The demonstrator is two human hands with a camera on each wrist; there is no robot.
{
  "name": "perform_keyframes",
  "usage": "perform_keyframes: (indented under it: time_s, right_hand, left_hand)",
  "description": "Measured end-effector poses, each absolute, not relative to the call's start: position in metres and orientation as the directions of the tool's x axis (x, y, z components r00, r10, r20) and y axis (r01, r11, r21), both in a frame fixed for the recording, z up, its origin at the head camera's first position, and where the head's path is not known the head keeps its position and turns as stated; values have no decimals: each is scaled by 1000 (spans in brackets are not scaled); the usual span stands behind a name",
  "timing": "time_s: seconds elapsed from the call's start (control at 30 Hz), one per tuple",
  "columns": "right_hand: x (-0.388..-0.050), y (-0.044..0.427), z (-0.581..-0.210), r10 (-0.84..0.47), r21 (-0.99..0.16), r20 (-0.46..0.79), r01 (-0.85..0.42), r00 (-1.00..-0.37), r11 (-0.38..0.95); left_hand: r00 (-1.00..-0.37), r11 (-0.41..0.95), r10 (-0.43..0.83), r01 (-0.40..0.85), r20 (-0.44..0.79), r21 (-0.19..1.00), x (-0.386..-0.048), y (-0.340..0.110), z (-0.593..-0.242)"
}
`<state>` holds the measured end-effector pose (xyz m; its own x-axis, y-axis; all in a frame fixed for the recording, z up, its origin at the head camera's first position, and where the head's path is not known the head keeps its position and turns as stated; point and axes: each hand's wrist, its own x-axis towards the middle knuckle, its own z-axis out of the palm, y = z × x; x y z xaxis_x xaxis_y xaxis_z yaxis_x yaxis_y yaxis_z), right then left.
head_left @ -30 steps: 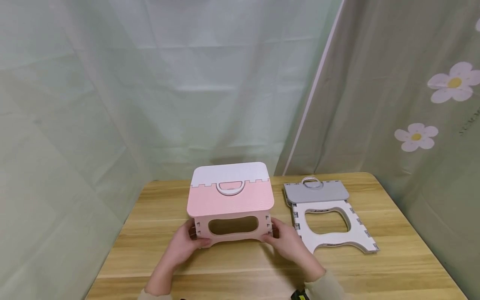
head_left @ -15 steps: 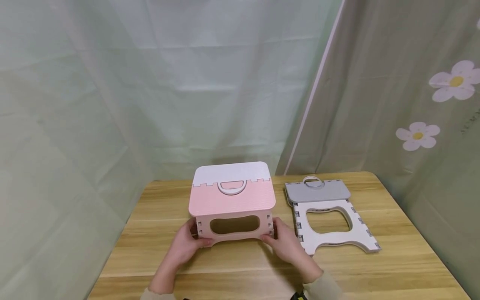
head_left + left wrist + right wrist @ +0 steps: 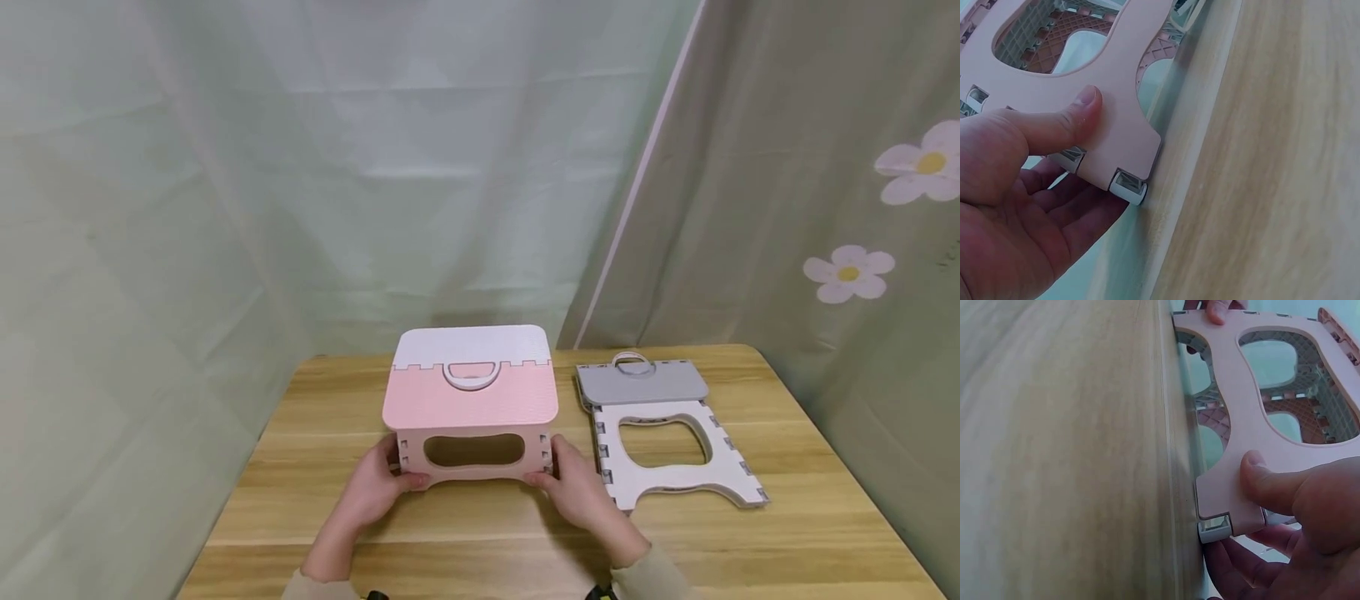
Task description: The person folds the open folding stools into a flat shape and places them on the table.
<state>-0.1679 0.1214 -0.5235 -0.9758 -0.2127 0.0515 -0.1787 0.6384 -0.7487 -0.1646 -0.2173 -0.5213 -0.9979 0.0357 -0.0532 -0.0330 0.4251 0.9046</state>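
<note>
A pink and white folding stool (image 3: 470, 396) stands unfolded on the wooden table, its handle lying on the top. The left hand (image 3: 372, 485) grips its near leg panel at the left edge; in the left wrist view that hand (image 3: 1029, 181) has its thumb on the panel's face and fingers behind the hinged edge. On the other side, the right hand (image 3: 577, 490) grips the same panel's right edge. The right wrist view shows this hand (image 3: 1297, 519) with the thumb on the pink panel (image 3: 1244, 434) and fingers curled behind.
A grey and white folding stool (image 3: 643, 383) lies folded down flat at the right of the wooden table (image 3: 465, 550). A pale green curtain (image 3: 420, 167) hangs behind the table, and a grey-green part with flower prints (image 3: 848, 273) hangs at the right.
The head view has shifted slightly, so the stools and table appear a little farther right. Both hands keep their grip on the pink stool, with no clear movement against the table.
</note>
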Motion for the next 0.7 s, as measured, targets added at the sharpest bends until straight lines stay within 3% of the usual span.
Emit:
perform_keyframes:
  time_s: [0.7]
  right_hand:
    - [-167,119,-522,-211,-729,33,-168,-977,664]
  left_hand:
    - [-999,527,37,-8,-33,850,-163,-215,-520]
